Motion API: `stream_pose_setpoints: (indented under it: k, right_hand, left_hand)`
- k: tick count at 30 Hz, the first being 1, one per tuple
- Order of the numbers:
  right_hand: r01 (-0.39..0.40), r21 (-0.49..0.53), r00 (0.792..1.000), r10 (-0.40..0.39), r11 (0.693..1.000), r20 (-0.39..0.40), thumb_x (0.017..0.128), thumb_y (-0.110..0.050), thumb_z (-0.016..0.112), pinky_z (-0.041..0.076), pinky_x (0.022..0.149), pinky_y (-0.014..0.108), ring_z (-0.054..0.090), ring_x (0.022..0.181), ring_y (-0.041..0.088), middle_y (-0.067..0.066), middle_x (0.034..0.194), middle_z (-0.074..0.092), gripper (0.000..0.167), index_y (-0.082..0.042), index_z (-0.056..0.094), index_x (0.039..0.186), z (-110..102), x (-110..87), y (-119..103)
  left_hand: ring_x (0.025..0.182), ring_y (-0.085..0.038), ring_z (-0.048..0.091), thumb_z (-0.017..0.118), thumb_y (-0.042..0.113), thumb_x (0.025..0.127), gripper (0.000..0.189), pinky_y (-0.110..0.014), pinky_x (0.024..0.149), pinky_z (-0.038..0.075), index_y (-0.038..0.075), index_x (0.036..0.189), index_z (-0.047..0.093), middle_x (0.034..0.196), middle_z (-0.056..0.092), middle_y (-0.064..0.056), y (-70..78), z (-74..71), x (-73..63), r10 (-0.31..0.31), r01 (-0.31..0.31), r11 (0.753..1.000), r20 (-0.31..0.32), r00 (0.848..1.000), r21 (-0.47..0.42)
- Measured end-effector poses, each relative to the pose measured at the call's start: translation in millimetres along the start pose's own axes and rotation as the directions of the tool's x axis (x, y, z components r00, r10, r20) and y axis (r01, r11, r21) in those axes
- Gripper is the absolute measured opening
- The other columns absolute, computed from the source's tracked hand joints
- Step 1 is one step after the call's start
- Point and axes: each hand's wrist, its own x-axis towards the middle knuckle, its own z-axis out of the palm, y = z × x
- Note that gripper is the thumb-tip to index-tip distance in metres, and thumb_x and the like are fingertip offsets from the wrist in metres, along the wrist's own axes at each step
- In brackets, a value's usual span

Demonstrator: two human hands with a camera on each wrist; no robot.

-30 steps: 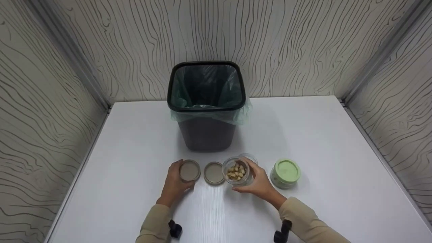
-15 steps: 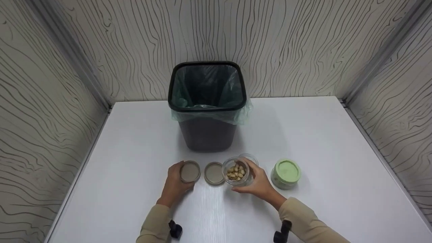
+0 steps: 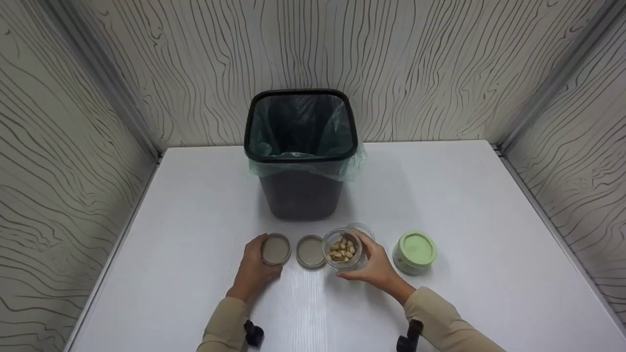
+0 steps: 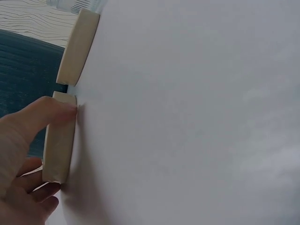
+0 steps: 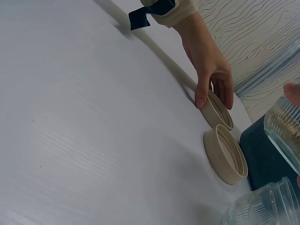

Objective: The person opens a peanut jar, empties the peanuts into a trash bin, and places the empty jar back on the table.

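Note:
My left hand [image 3: 255, 274] grips a beige round lid [image 3: 276, 250] by its rim, thumb on the near side and fingers on the far side. The lid lies on the table, hollow side up. To its right lies a second beige lid [image 3: 310, 252], also hollow side up. My right hand [image 3: 375, 268] holds a clear ribbed jar [image 5: 285, 123] with peanuts [image 3: 343, 250] in it, raised off the table, its open mouth turned towards me. Mostly hidden behind that hand is another clear jar [image 5: 255, 206], standing on the table.
A black bin [image 3: 301, 195] with a green liner bag [image 3: 337, 124] stands just beyond the lids. At the right is a jar with a light green lid [image 3: 416, 248]. Wood-grain panels [image 3: 420, 68] rise at the back and sides of the white table [image 3: 195, 205].

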Motion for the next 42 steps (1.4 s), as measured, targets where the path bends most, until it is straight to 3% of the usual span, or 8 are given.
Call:
stream_pose_setpoints:
  k: [6, 12, 18, 21, 25, 30, 37, 42]
  right_hand:
    - [-0.018, -0.001, 1.0, 0.018, 1.0, -0.011, 0.058, -0.007, 0.091, 0.042, 0.103, 0.01, 0.051, 0.121, -0.003, 0.024, 0.138, 0.054, 0.095, 0.005, 0.044, 0.139, 0, -1.0, 2]
    - [-0.023, -0.014, 0.999, 0.023, 1.0, -0.022, 0.057, -0.009, 0.092, 0.043, 0.103, 0.012, 0.052, 0.121, 0.0, 0.023, 0.137, 0.055, 0.095, 0.003, 0.046, 0.139, 1, -1.7, 2]
    - [-0.004, -0.019, 0.999, 0.003, 1.0, -0.044, 0.056, -0.008, 0.092, 0.042, 0.102, 0.01, 0.051, 0.118, -0.005, 0.024, 0.135, 0.056, 0.094, 0.004, 0.047, 0.137, 2, -2.1, 2]
    - [0.003, -0.014, 0.999, -0.004, 1.0, -0.045, 0.055, -0.007, 0.092, 0.042, 0.101, 0.01, 0.051, 0.117, -0.007, 0.025, 0.134, 0.056, 0.093, 0.005, 0.047, 0.137, 2, -2.1, 2]
    - [-0.041, -0.022, 0.998, 0.04, 0.999, -0.042, 0.056, -0.007, 0.092, 0.041, 0.106, 0.014, 0.053, 0.126, 0.009, 0.022, 0.137, 0.055, 0.095, 0.004, 0.046, 0.138, 0, -2.1, -2]
    - [-0.115, -0.044, 0.993, 0.114, 0.992, -0.036, 0.057, -0.009, 0.092, 0.037, 0.113, 0.019, 0.045, 0.136, 0.035, 0.018, 0.143, 0.052, 0.098, 0.002, 0.044, 0.141, -1, -1.6, -8]
    - [-0.044, -0.074, 0.998, 0.04, 0.996, -0.058, 0.055, -0.01, 0.093, 0.039, 0.107, 0.013, 0.053, 0.129, 0.02, 0.02, 0.137, 0.056, 0.096, 0.004, 0.047, 0.138, 0, -1.8, -6]
    - [-0.044, -0.075, 0.997, 0.04, 0.996, -0.064, 0.054, -0.011, 0.093, 0.04, 0.106, 0.014, 0.054, 0.124, 0.009, 0.017, 0.135, 0.059, 0.095, 0.002, 0.049, 0.137, 0, -1.2, -6]
  left_hand:
    - [0.131, -0.042, 0.046, 0.081, 0.008, 0.067, 0.085, -0.05, 0.115, 0.04, -0.01, 0.138, 0.038, 0.136, 0.049, -0.027, 0.3, -2.2, -0.2, 0.023, -0.023, 1.0, 0.005, 1.0, -0.007]
    - [0.129, -0.043, 0.047, 0.084, 0.015, 0.069, 0.087, -0.052, 0.113, 0.04, -0.011, 0.138, 0.038, 0.135, 0.05, -0.028, 0.7, -7.6, -1.0, 0.094, -0.094, 0.995, -0.017, 0.995, 0.011]
    - [0.127, -0.042, 0.05, 0.077, 0.017, 0.08, 0.067, -0.051, 0.11, 0.043, -0.008, 0.134, 0.044, 0.133, 0.053, -0.026, 5.0, -14.0, 2.6, 0.14, -0.139, 0.99, -0.078, 0.987, 0.02]
    - [0.126, -0.04, 0.052, 0.072, 0.016, 0.085, 0.055, -0.051, 0.109, 0.044, -0.006, 0.13, 0.048, 0.131, 0.056, -0.024, 9.9, -18.1, 4.6, 0.126, -0.129, 0.992, -0.111, 0.986, -0.016]
    - [0.122, -0.038, 0.055, 0.067, 0.009, 0.087, 0.044, -0.051, 0.107, 0.046, -0.005, 0.126, 0.052, 0.126, 0.059, -0.022, 16.5, -23.4, 6.9, 0.134, -0.147, 0.987, -0.163, 0.978, -0.066]
    - [0.109, -0.032, 0.061, 0.067, 0.003, 0.086, 0.037, -0.048, 0.099, 0.052, -0.006, 0.12, 0.055, 0.117, 0.063, -0.02, 25.3, -29.5, 10.0, 0.203, -0.229, 0.97, -0.254, 0.946, -0.078]
    - [0.102, -0.027, 0.064, 0.064, 0.007, 0.09, 0.027, -0.04, 0.096, 0.055, -0.001, 0.115, 0.059, 0.111, 0.065, -0.016, 45.4, -41.7, 14.9, 0.121, -0.181, 0.964, -0.288, 0.95, -0.195]
    - [0.102, -0.026, 0.063, 0.064, 0.007, 0.091, 0.023, -0.033, 0.093, 0.057, -0.001, 0.112, 0.06, 0.108, 0.065, -0.015, 58.2, -51.6, 19.3, 0.096, -0.198, 0.938, -0.337, 0.937, -0.285]
